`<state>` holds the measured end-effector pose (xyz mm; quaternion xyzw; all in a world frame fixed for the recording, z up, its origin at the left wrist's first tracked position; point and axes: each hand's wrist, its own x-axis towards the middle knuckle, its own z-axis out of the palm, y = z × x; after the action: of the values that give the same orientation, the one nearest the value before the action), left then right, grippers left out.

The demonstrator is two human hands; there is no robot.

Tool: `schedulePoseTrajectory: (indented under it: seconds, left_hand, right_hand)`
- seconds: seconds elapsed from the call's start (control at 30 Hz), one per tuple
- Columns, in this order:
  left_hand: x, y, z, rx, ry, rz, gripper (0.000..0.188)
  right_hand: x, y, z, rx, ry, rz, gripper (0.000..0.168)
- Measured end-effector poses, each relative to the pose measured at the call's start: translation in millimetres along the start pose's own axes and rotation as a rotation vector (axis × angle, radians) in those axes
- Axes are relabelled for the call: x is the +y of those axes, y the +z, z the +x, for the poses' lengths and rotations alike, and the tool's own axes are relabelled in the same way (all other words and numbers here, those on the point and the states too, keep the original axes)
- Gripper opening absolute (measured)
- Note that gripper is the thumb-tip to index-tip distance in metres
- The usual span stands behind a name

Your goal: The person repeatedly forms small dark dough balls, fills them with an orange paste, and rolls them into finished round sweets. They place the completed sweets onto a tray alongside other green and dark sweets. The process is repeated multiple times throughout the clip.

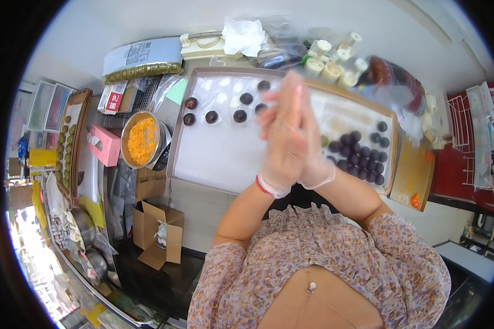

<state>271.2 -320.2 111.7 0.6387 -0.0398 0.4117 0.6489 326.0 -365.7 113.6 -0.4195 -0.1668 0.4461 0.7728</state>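
My left hand (pixel 278 144) and my right hand (pixel 308 140), both in clear plastic gloves, are pressed palm to palm above the middle of the trays. Whether anything lies between the palms is hidden, and the fingers are blurred. Below and left of them, a lined metal tray (pixel 218 156) holds several dark, shiny balls (pixel 240 116) and white lumps (pixel 221 98). On the right, a wooden-edged tray (pixel 354 100) bears many dark purple balls (pixel 364 152) in a cluster, with a green ball (pixel 324 140) partly behind my hands.
A metal bowl of orange crumbly filling (pixel 143 140) stands left of the trays, beside a pink box (pixel 105 144). Farther left is a tray of green balls (pixel 66 144). A kitchen scale (pixel 206 45), bags and white plunger moulds (pixel 331 70) line the wall. An open cardboard box (pixel 173 234) sits lower left.
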Motion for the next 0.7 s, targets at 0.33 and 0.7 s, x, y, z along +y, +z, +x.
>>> schedulePoseTrajectory:
  seconds: [0.33,0.7]
  left_hand:
    - [4,-8,2,0.005,-0.281,-0.146,0.067]
    - [-11,-31,-26,-0.034,-0.224,-0.617,0.08]
  right_hand:
    - [8,-2,7,0.13,-0.134,-0.252,0.081]
    - [30,30,18,-0.068,-1.112,-0.833,0.046]
